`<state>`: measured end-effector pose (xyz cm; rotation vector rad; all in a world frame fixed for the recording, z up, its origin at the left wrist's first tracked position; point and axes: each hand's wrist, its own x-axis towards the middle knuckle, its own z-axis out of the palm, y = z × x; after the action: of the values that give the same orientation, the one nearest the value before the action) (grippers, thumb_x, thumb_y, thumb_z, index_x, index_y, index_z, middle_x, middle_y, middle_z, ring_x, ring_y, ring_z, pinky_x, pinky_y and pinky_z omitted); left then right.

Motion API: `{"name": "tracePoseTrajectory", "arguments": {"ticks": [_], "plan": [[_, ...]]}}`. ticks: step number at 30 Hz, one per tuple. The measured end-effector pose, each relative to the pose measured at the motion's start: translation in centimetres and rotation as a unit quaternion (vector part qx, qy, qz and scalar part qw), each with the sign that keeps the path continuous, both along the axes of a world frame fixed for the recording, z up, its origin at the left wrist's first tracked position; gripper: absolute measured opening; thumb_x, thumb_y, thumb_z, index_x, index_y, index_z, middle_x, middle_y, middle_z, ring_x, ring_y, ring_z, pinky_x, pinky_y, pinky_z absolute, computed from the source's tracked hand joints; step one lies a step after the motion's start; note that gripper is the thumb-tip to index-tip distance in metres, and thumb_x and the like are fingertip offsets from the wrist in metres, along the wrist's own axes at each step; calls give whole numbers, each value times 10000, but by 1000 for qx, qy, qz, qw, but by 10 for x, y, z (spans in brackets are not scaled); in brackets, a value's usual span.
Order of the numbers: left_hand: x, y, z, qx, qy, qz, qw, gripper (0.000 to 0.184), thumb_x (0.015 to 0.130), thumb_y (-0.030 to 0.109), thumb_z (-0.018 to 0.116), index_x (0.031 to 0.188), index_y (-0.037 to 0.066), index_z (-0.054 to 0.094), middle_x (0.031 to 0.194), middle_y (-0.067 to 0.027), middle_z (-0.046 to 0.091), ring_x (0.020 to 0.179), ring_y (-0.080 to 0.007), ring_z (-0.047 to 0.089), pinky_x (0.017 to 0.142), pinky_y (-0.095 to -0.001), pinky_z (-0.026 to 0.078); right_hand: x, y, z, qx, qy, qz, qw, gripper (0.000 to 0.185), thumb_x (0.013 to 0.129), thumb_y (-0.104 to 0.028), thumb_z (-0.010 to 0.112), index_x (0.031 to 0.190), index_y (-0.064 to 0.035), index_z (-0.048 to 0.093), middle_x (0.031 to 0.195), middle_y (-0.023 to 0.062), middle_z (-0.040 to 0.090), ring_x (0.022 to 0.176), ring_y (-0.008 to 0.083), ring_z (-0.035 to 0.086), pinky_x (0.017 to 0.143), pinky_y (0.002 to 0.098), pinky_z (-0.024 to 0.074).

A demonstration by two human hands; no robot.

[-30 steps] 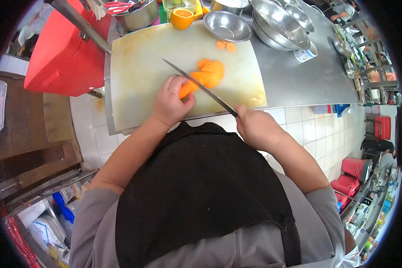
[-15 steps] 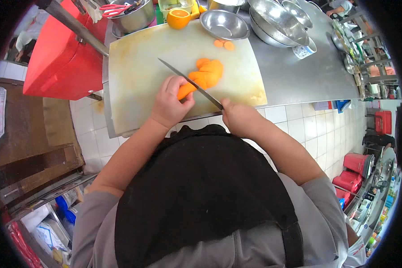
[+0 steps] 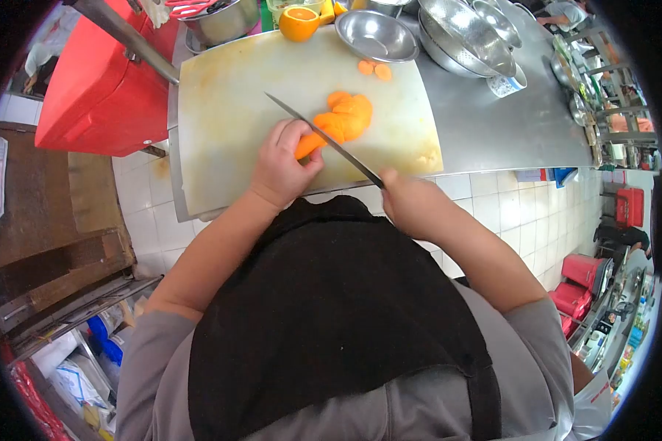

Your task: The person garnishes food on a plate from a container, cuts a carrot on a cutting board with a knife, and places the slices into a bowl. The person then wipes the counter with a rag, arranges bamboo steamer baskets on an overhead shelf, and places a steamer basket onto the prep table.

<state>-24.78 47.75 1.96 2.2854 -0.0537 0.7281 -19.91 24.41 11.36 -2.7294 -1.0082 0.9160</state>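
A carrot [image 3: 308, 146] lies on the white cutting board [image 3: 221, 110], its uncut end pinched by my left hand [image 3: 282, 163]. My right hand [image 3: 415, 203] is closed around the handle of a knife [image 3: 351, 159], which the fist hides. The long blade slants up and left, crossing the carrot just beyond my left fingers. On the far side of the blade, carrot slices [image 3: 349, 116] sit in an overlapping heap. A few loose carrot slices [image 3: 382, 71] are near a shallow metal bowl [image 3: 377, 35] at the board's back edge.
A cut orange [image 3: 299, 24] rests at the board's far edge. To its left stands a metal pot [image 3: 226, 26] with red-handled tools. Metal colanders [image 3: 469, 33] and a patterned cup [image 3: 507, 82] occupy the steel counter at right. A red bin [image 3: 99, 88] flanks the board's left side.
My right hand has drawn back and slightly to the right with the knife. The left hand keeps its hold on the carrot. The camera view has shifted a little.
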Motion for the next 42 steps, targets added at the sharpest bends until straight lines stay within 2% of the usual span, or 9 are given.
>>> {"name": "tracePoseTrajectory", "arguments": {"ticks": [5,7,13,16,19,22,28,33,42], "plan": [[-5,5,5,-10,4,-24,1000,331,748,56,738,1043,21,591,1015,-158,616,945,-346,623,848,-404,532,5,8,-27,47,-20,6,999,160,979,-114,445,1057,14,501,855,276,684,839,461,674,761,558,521],[-8,6,9,-13,15,-27,999,322,758,58,732,1045,19,593,1011,-157,616,942,-345,623,841,-404,531,5,2,-21,53,-25,3,998,175,988,-149,494,1073,3,480,824,273,670,819,472,655,754,567,501],[-9,5,7,-6,19,-16,1000,299,776,71,720,1046,19,603,999,-163,614,925,-355,621,823,-411,529,-5,-21,10,14,-47,28,998,222,999,-162,492,1141,6,457,829,250,675,813,462,652,733,567,498],[-9,5,6,-4,13,-17,1000,298,774,74,721,1044,21,607,996,-163,614,919,-359,621,822,-414,528,-8,-26,18,26,-50,36,998,158,954,-101,484,1035,35,486,800,256,677,794,457,669,722,561,518],[-9,5,5,-7,25,-16,1000,301,767,74,722,1040,21,607,994,-163,613,916,-360,621,823,-416,528,-8,-28,19,-6,-31,32,999,234,989,-145,522,1159,7,470,820,245,673,813,455,657,732,563,504],[-7,5,3,-6,32,-17,999,308,756,68,720,1037,21,604,986,-165,611,914,-358,620,822,-415,529,-9,-30,14,13,-31,33,999,238,989,-147,522,1164,8,479,819,249,671,811,456,658,729,563,507],[-8,6,1,-1,14,-26,1000,327,738,54,720,1036,24,588,970,-164,604,905,-353,617,812,-411,529,-4,-4,-15,17,11,-5,1000,159,971,-98,449,1045,26,516,829,265,688,820,465,679,735,553,532],[-8,4,5,1,7,-19,1000,322,743,50,726,1032,35,583,976,-158,607,899,-355,617,804,-408,530,1,7,-23,42,-4,-20,999,166,985,-128,483,1052,23,502,821,279,668,816,477,660,735,567,507],[-8,3,5,-2,16,-7,1000,283,758,68,719,1015,36,605,983,-152,619,914,-354,626,812,-410,535,-4,-14,19,37,-20,29,999,143,964,-108,487,1022,22,483,798,260,673,776,458,667,709,556,520]]}}
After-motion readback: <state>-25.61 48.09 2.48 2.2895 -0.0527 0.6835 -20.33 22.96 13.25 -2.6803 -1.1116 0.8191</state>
